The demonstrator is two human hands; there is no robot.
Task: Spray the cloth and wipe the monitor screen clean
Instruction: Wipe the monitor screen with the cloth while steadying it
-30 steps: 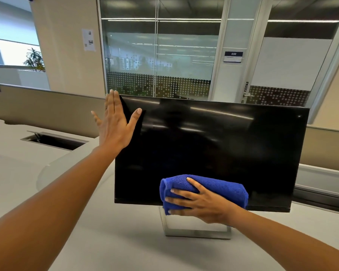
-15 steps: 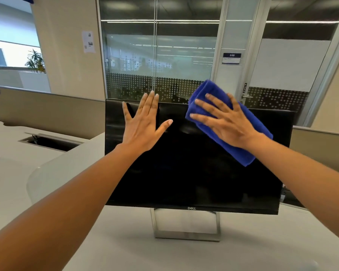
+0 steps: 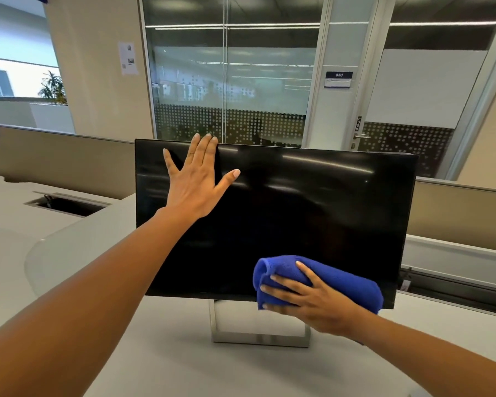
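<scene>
Head view. A black monitor [image 3: 298, 213] stands on a pale desk [image 3: 184, 362], raised on a silver open-frame stand [image 3: 259, 338]. The screen is dark and unlit; ceiling light strips show as pale streaks across its upper half. The panel sits slightly tilted in the frame, left top corner higher than the right.

Left hand [image 3: 196, 181]: flat and spread against the upper left part of the screen, palm to the glass, fingers extended upward with the tips reaching the top edge, thumb splayed out to the right. It grips nothing; it is unclenched and pressed on the panel. The bare forearm runs down to the lower left corner of the frame.

Right hand [image 3: 307, 296]: laid over a folded blue cloth [image 3: 341, 277], fingers spread and pointing left, pressing the cloth against the lower right part of the screen at the bottom bezel. The cloth is a thick microfibre roll, its rounded folded end toward the left, its far end just short of the monitor's right edge. Whether the thumb curls under the cloth cannot be told; the hand holds the cloth by pressure from above.

Surroundings: a low beige partition [image 3: 58, 156] behind the desk, a rectangular cable cutout [image 3: 66, 203] in the desk surface at left, a glass wall [image 3: 226, 81] with a dotted frosted band beyond, and a door [image 3: 413, 90] marked PUSH with a small room sign [image 3: 339, 79] beside it. A potted plant [image 3: 53, 87] stands far left by a window.
</scene>
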